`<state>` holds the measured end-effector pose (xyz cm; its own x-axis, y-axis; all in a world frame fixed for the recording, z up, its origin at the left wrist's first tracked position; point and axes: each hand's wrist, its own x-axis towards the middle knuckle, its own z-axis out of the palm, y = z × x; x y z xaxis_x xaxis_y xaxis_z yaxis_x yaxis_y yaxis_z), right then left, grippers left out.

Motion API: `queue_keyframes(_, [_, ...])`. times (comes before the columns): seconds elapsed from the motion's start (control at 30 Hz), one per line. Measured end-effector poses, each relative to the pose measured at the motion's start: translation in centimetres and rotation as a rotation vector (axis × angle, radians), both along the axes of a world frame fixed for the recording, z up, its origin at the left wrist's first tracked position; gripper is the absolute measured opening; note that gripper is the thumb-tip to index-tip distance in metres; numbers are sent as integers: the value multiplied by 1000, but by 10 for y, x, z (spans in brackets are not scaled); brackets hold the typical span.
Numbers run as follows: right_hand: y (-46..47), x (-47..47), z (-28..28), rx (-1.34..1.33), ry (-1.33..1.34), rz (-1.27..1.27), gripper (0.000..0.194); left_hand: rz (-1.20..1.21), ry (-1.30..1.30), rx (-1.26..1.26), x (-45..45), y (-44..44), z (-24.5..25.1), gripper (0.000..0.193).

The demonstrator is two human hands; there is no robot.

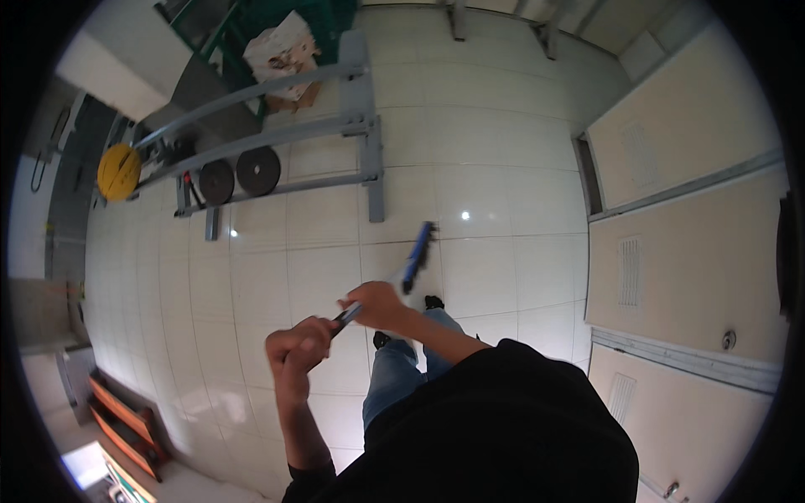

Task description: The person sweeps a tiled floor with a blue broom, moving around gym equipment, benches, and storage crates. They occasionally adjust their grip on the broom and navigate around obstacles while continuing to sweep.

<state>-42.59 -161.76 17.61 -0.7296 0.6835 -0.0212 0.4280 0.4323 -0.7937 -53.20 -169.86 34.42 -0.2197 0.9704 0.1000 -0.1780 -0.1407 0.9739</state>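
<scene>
My left hand (305, 344) is closed around the upper end of a broom handle (350, 312). Farther down the same handle, my right hand (378, 304) grips it, with the forearm crossing in front of my body. The broom head (417, 256) is blue with dark bristles along its right side. It sits at the floor just beyond my feet, slightly blurred; whether the bristles touch the tiles I cannot tell. Part of the handle is hidden behind my right hand.
A grey metal rack (375, 154) stands ahead on the left, holding black weight plates (258, 170) and a yellow ball (119, 171). Behind it lies crumpled paper (283, 50). Beige lockers (679, 270) line the right. An orange slatted bench (126, 421) stands lower left. Pale tiles (478, 270) cover the floor.
</scene>
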Motion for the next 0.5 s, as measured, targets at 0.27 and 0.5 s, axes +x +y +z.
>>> queue_keyframes(0.27, [138,240,-91,120,-366,-420,19,-329,-203,-311,169,182,-125,38])
queue_keyframes(0.5, [293,398,-211,-197,-723,-616,20,-466,-247,-476,329,380,-269,40])
